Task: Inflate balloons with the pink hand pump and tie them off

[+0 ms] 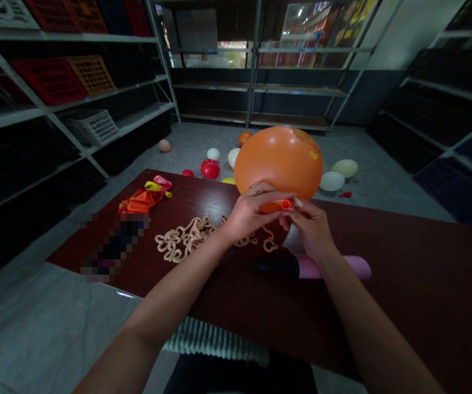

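Note:
A large inflated orange balloon stands above the far side of the dark red table, its open neck facing me. My left hand is closed on the balloon's neck from the left. On the right, my right hand pinches at the same neck, with a bit of pale string by the fingertips. Beneath and left of my hands lies a tangled beige cord. A pink hand pump with a black nozzle end rests on the table, partly under my right forearm.
Deflated balloons lie at the table's left, near a pixelated dark object. Several small inflated balloons, among them a red one and a white one, are on the floor beyond. Shelves with crates stand along the left.

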`<act>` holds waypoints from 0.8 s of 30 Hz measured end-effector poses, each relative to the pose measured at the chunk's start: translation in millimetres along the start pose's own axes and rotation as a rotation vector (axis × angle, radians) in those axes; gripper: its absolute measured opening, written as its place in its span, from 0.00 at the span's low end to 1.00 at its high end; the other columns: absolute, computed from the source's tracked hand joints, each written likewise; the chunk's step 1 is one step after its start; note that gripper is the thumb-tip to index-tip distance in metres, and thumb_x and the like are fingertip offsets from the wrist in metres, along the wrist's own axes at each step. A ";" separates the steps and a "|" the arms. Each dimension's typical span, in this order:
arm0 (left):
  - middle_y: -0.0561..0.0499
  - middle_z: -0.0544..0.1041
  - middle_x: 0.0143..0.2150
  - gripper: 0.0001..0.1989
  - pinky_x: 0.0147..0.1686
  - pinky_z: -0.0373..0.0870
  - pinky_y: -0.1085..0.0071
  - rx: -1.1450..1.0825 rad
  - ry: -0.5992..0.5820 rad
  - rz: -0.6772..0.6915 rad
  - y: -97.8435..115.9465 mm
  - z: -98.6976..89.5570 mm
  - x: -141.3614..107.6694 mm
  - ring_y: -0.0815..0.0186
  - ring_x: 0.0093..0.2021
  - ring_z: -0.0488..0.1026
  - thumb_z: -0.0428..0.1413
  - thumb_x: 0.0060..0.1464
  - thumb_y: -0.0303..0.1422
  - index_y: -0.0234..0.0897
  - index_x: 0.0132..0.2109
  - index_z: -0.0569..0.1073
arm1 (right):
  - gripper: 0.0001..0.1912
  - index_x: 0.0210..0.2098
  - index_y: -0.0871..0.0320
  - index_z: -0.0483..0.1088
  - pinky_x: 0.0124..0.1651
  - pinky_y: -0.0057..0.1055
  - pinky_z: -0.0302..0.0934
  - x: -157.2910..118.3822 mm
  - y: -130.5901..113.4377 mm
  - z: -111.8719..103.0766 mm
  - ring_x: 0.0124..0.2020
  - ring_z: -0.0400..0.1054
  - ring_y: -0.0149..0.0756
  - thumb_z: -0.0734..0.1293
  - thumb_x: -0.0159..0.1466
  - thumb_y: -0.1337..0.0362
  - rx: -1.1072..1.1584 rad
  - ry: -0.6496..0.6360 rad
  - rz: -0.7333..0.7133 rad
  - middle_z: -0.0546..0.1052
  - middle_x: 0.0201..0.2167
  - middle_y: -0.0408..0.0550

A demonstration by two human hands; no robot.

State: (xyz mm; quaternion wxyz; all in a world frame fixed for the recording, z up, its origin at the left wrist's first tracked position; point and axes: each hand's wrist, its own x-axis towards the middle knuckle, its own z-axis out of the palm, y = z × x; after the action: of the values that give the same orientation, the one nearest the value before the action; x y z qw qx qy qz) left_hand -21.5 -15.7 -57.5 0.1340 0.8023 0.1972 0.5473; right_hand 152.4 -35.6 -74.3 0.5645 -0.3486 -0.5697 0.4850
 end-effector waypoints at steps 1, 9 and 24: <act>0.47 0.76 0.42 0.13 0.45 0.73 0.65 0.011 0.015 0.013 1.2 0.8 -0.4 0.63 0.44 0.74 0.62 0.59 0.30 0.37 0.52 0.77 | 0.07 0.30 0.54 0.76 0.23 0.28 0.58 -0.2 0.2 0.0 0.20 0.65 0.28 0.71 0.60 0.58 0.001 0.001 0.000 0.74 0.21 0.40; 0.50 0.76 0.38 0.08 0.41 0.71 0.67 0.208 0.106 0.136 12.0 5.0 -7.0 0.66 0.39 0.72 0.57 0.63 0.26 0.38 0.48 0.76 | 0.07 0.34 0.53 0.76 0.24 0.29 0.61 -1.5 2.6 2.5 0.19 0.66 0.29 0.71 0.59 0.57 -0.024 0.037 0.037 0.74 0.20 0.39; 0.47 0.74 0.37 0.07 0.40 0.68 0.66 0.222 0.072 0.124 11.1 -1.9 -9.2 0.64 0.38 0.69 0.56 0.63 0.25 0.34 0.47 0.75 | 0.20 0.52 0.49 0.73 0.20 0.26 0.54 -8.6 3.1 5.3 0.17 0.63 0.28 0.69 0.63 0.52 0.188 -0.189 0.096 0.75 0.20 0.39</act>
State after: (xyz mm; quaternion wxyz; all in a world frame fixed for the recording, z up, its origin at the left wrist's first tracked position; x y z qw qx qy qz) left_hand -24.4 -29.8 -59.6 0.0032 0.8027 0.2115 0.5576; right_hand 147.7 -43.7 -79.3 0.5146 -0.2737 -0.5552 0.5933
